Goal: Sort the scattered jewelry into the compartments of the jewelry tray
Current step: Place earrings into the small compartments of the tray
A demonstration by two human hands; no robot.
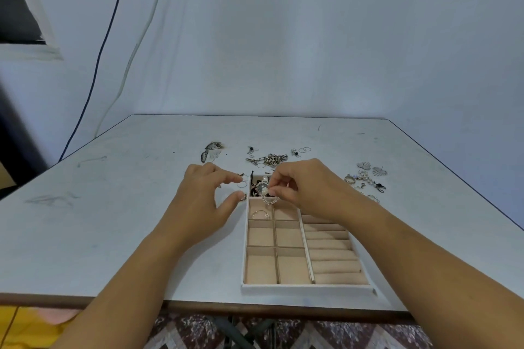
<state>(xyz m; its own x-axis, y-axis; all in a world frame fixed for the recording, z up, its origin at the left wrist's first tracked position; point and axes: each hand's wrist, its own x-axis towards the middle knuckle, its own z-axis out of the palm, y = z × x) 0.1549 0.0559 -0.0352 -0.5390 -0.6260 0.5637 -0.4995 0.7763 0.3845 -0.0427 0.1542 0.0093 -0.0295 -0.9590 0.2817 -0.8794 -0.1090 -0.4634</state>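
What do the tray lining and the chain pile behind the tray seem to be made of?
Tray lining: probably soft velvet or suede-like fabric, matte beige, showing no shine. Chain pile: likely metal with a silver-coloured polished finish, since its links glint; the exact metal cannot be told.

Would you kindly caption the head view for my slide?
Right hand lowers a small bracelet over the jewelry tray; left hand hovers beside it.
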